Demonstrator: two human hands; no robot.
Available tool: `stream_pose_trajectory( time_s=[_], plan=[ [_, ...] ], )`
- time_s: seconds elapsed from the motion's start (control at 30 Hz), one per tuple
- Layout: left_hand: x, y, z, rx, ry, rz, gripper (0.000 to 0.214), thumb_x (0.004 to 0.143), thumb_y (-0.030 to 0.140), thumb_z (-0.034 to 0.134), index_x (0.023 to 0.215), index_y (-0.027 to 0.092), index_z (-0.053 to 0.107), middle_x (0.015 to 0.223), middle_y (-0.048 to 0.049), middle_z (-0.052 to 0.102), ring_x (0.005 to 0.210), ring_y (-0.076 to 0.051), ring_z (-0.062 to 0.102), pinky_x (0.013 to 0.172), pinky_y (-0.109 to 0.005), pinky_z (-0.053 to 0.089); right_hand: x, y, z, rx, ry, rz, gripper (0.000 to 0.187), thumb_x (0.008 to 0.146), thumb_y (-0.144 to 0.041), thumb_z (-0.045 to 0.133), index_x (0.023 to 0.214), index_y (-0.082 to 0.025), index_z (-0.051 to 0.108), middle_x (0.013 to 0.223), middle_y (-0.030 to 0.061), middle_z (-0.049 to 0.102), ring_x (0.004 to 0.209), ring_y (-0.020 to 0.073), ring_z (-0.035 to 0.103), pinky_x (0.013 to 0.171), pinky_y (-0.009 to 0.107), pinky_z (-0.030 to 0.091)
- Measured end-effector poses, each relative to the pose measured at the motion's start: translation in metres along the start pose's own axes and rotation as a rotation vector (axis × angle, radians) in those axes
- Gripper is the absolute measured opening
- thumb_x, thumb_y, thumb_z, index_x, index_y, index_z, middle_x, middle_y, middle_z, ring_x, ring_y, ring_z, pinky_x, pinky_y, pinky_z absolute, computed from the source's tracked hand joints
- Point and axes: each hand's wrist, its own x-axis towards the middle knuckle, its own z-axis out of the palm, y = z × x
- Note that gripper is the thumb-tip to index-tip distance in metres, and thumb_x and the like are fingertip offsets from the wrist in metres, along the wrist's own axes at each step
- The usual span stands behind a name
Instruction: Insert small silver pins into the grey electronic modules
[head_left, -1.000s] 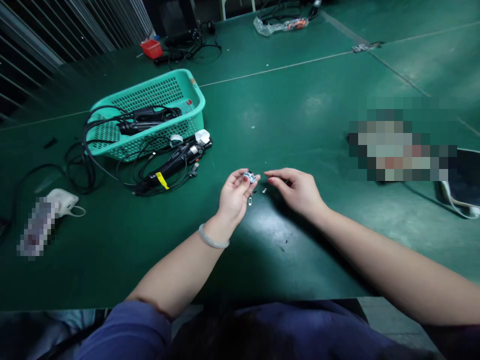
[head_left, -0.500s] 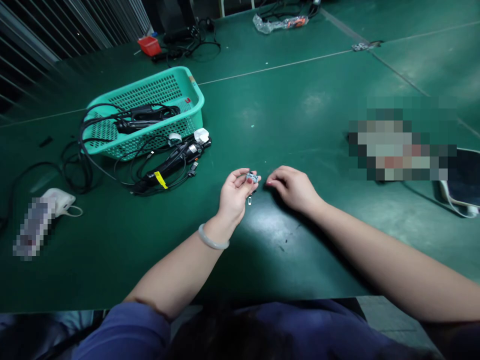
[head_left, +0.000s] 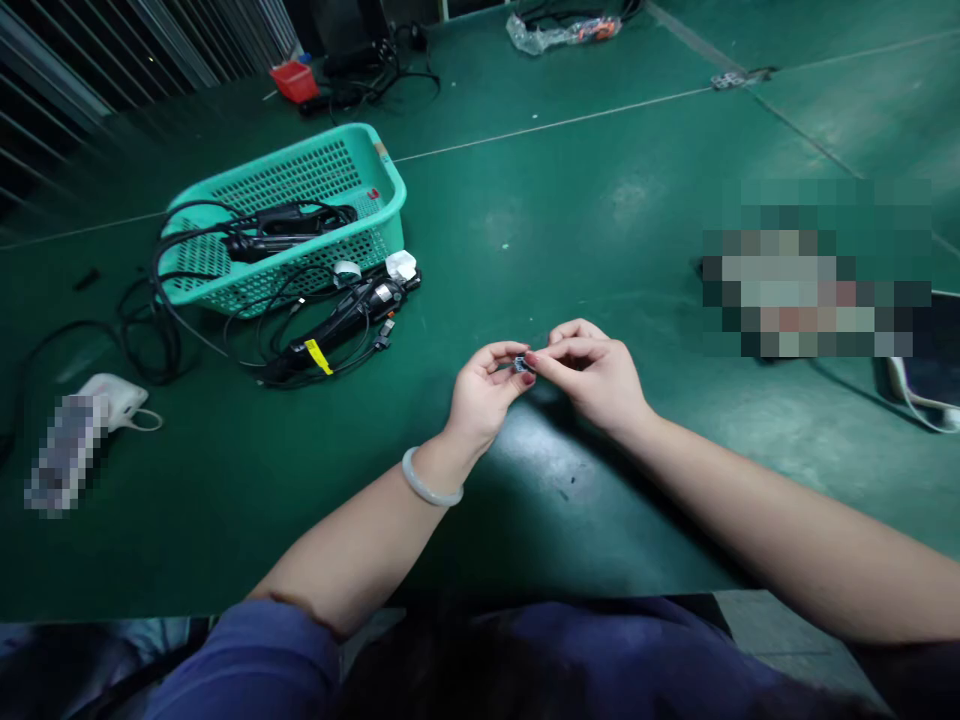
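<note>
My left hand (head_left: 486,388), a pale bangle on its wrist, pinches a small silvery part (head_left: 519,365) between thumb and fingers, just above the green table. From the other side my right hand (head_left: 596,372) meets it, thumb and index finger closed at the part's right end. Fingertips cover most of the part, so its exact kind cannot be made out. Whether a second tiny piece sits in the right fingertips is hidden.
Left of my hands stands a turquoise basket (head_left: 390,215) holding black corded devices (head_left: 281,235). A black device with a yellow tag (head_left: 319,357) and cables lies before it. A white device (head_left: 116,400) is far left; a dark-screened device (head_left: 934,350) lies right.
My right hand has lifted and moved left to the part in my left hand. The left hand has shifted slightly right. A small white piece seen below the left fingers is out of sight.
</note>
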Motion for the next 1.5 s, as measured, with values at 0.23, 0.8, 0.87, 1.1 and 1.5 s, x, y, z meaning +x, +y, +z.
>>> stream_pose_trajectory(
  time_s=[0.23, 0.8, 0.87, 1.1, 1.5],
  plan=[
    [0.001, 0.001, -0.001, -0.042, 0.031, 0.013, 0.036, 0.055, 0.018, 0.083, 0.085, 0.017, 0.063, 0.086, -0.0001, 0.066, 0.082, -0.01, 0.064, 0.085, -0.027, 0.049, 0.0, 0.004, -0.003, 0.058, -0.043, -0.055, 0.016, 0.08, -0.037, 0.065, 0.078, -0.025, 0.076, 0.081, 0.003, 0.065, 0.079, 0.016, 0.06, 0.073, 0.033, 0.048],
    [0.002, 0.001, -0.003, -0.083, 0.015, 0.002, 0.031, 0.059, 0.012, 0.08, 0.086, 0.017, 0.065, 0.084, -0.0006, 0.066, 0.079, -0.01, 0.063, 0.082, -0.026, 0.048, -0.004, 0.008, -0.004, -0.363, -0.028, -0.549, 0.02, 0.085, -0.019, 0.058, 0.092, -0.029, 0.074, 0.089, 0.004, 0.064, 0.078, 0.016, 0.06, 0.067, 0.032, 0.051],
    [0.001, 0.001, -0.003, -0.078, 0.019, -0.001, 0.03, 0.06, 0.011, 0.079, 0.085, 0.017, 0.064, 0.083, -0.0004, 0.066, 0.079, -0.009, 0.063, 0.082, -0.026, 0.049, -0.003, 0.007, -0.005, -0.341, -0.048, -0.534, 0.022, 0.086, -0.018, 0.056, 0.095, -0.029, 0.073, 0.09, 0.0044, 0.063, 0.079, 0.0159, 0.06, 0.069, 0.032, 0.051],
    [0.004, 0.006, -0.004, -0.138, 0.1, 0.018, 0.024, 0.068, 0.013, 0.073, 0.09, 0.017, 0.064, 0.089, -0.0012, 0.067, 0.086, -0.011, 0.066, 0.089, -0.028, 0.048, -0.004, 0.004, -0.006, -0.338, -0.074, -0.441, 0.024, 0.087, -0.019, 0.052, 0.106, -0.024, 0.066, 0.097, 0.007, 0.063, 0.087, 0.0186, 0.061, 0.074, 0.034, 0.052],
    [0.009, 0.01, -0.007, -0.182, 0.308, -0.011, 0.024, 0.079, 0.009, 0.061, 0.102, 0.015, 0.064, 0.096, -0.0035, 0.066, 0.097, -0.013, 0.066, 0.101, -0.031, 0.043, -0.001, 0.024, 0.017, -0.645, -0.34, -0.288, 0.015, 0.086, -0.022, 0.057, 0.088, -0.018, 0.071, 0.091, 0.0081, 0.067, 0.086, 0.0224, 0.057, 0.081, 0.038, 0.048]
  ],
)
